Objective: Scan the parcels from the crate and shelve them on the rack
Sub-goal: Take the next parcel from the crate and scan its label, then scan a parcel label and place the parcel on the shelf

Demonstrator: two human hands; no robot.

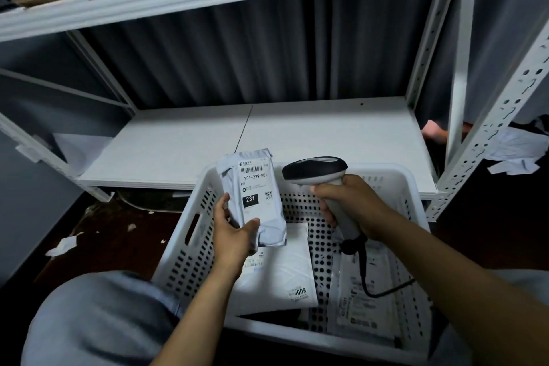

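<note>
Above the white perforated plastic crate (190, 249), the left hand (234, 235) grips a grey labelled plastic mailer parcel (252, 196); the right hand (353, 205) clasps a black-and-white handheld barcode scanner (319, 172) just beside it.

Grey pleated curtain (267, 47), dark floor (118, 235), scattered paper scraps (62, 246)

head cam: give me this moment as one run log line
step: scan | left hand: holds parcel | right hand: grips scanner | crate: more parcels inside

Grey pleated curtain (237, 62), paper scraps (64, 245) on dark floor (118, 235)
</note>
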